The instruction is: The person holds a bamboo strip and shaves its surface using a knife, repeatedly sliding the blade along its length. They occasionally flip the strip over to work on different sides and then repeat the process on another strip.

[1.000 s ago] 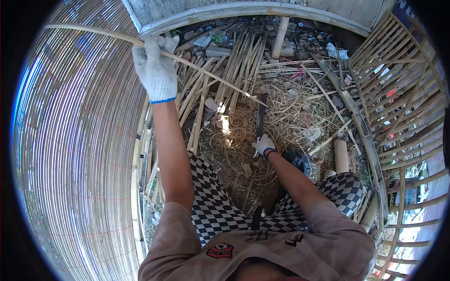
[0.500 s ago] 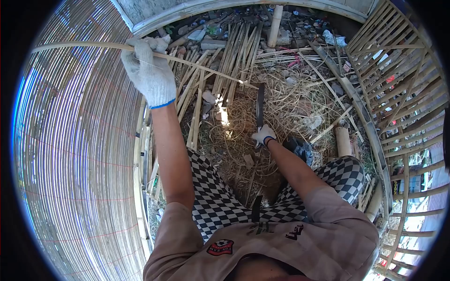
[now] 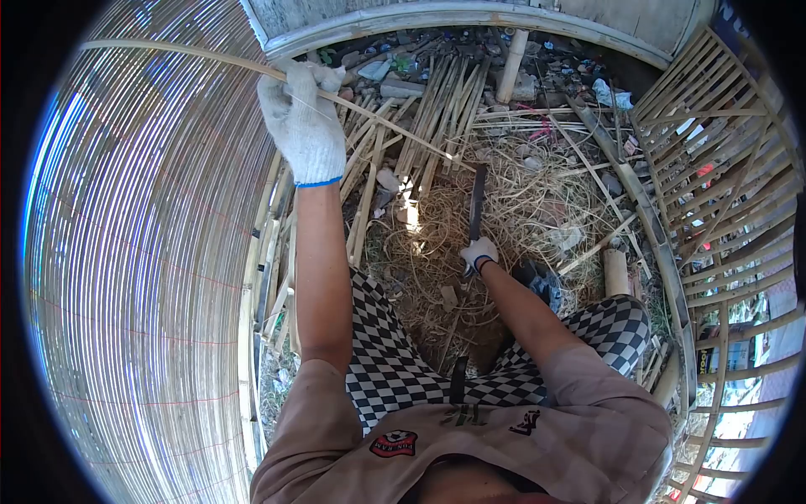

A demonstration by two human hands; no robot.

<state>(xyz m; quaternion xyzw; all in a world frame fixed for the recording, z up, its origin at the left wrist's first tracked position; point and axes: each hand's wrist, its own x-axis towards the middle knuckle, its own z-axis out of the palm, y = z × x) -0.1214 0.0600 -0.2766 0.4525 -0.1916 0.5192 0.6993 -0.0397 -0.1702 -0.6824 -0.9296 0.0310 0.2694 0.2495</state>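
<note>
My left hand (image 3: 306, 126), in a white knit glove with a blue cuff, is closed around a long thin bamboo strip (image 3: 395, 128). The strip runs from the upper left, through the fingers, down to the right. In my right hand (image 3: 478, 254), also gloved, is the handle of a machete (image 3: 478, 202) with a dark blade pointing away from me. The strip's far right end meets the blade near its tip; whether the edge cuts into it is too small to tell. Curly bamboo shavings (image 3: 537, 202) cover the ground around the blade.
Split bamboo strips (image 3: 441, 109) lie in a bundle beyond the shavings. A slatted bamboo screen (image 3: 151, 252) stands at the left, a bamboo lattice (image 3: 722, 160) at the right. An upright bamboo post (image 3: 513, 65) stands near the white panel (image 3: 470, 17) at the back.
The view has shifted a little, so both hands appear farther right. The strip slopes more steeply, and my left hand keeps hold of it. The machete blade still meets its end.
</note>
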